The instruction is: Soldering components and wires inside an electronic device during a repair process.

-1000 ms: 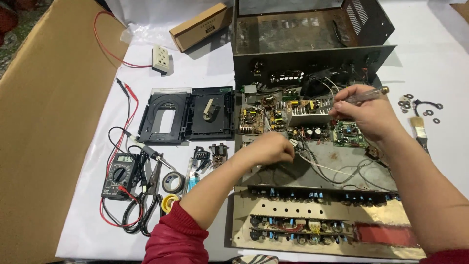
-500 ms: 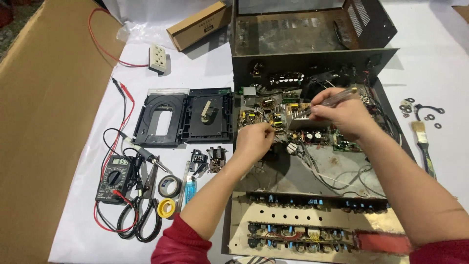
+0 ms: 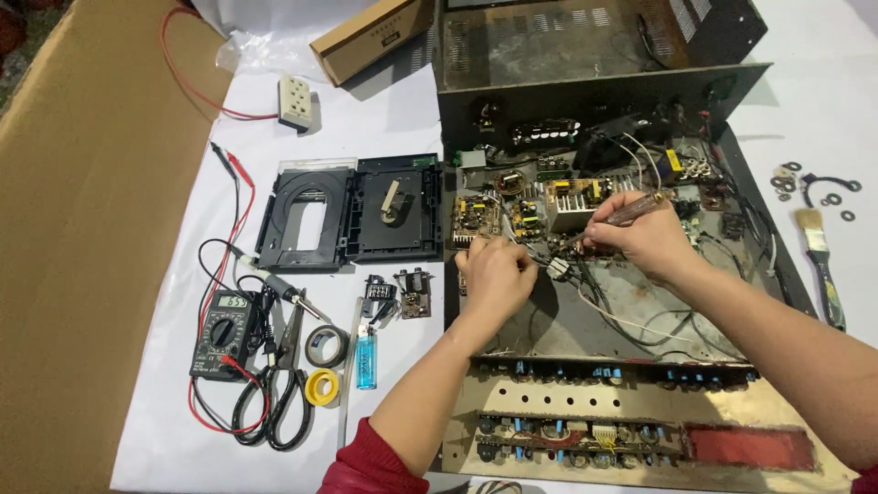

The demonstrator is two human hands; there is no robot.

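Note:
An opened black metal electronics chassis [image 3: 777,265] lies in front of me with green circuit boards [image 3: 480,215] and loose white and black wires [image 3: 631,320] inside. My left hand [image 3: 494,274] rests inside the chassis with fingers curled beside a small white connector [image 3: 558,268]. My right hand [image 3: 640,240] holds a clear-handled screwdriver [image 3: 631,209] like a pen, its tip pointing left at the boards. The two hands are a few centimetres apart.
On the white sheet to the left: an open disc drive mechanism [image 3: 352,212], a digital multimeter [image 3: 224,325] with red and black leads, a soldering iron [image 3: 279,285], scissors [image 3: 274,402], tape rolls [image 3: 325,346], a blue lighter [image 3: 366,361]. A brush [image 3: 819,256] and washers lie at right. Cardboard [image 3: 82,256] borders the left.
My left hand has moved left and back toward the boards' front edge. My right hand with the screwdriver has also shifted left and lower. The view has drifted slightly.

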